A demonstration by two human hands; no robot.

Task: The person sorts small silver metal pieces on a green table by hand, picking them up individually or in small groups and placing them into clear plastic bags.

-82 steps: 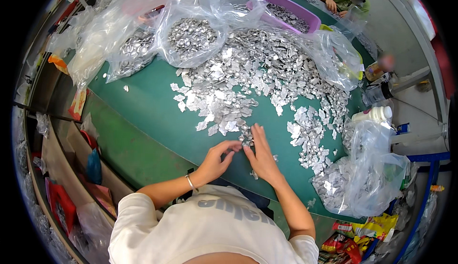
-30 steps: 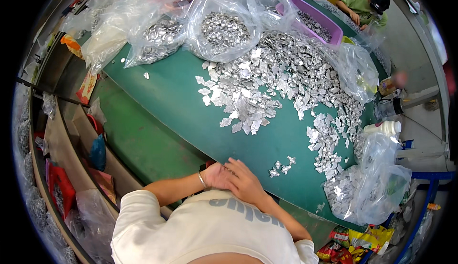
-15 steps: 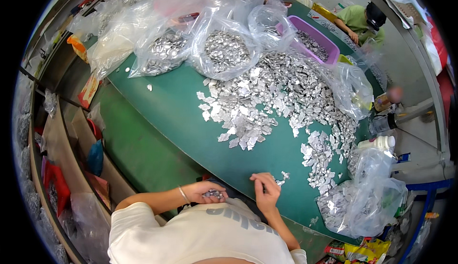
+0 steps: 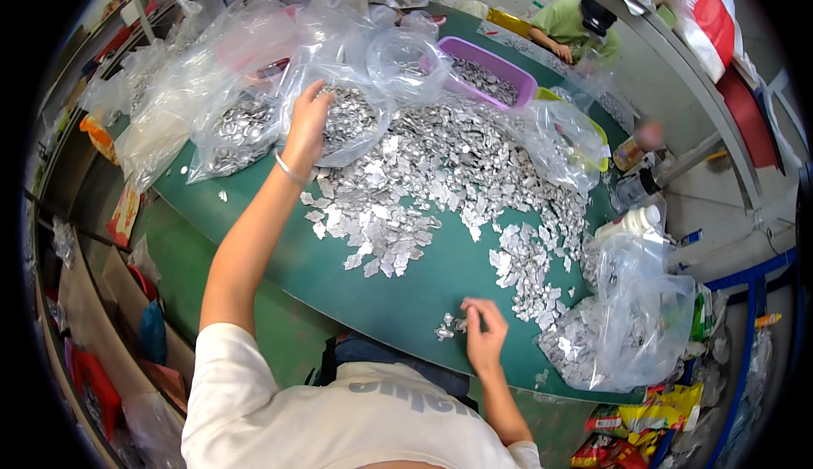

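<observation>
Left hand (image 4: 311,117) is hovering over the left side of an open, clear plastic bag (image 4: 384,113) of shiny silver metal pieces; fingers are bunching loosely, can't tell if they're gripping anything. Big loose heap of flat silver metal pieces (image 4: 385,236) is lying right of and below that bag. Small cluster of lumpy silver metal pieces (image 4: 445,327) is sitting on the green tabletop (image 4: 423,295), just left of right hand (image 4: 486,333), the nearer one; no common long axis showing. Right thumb and forefinger are curling toward each other; pinch unclear.
</observation>
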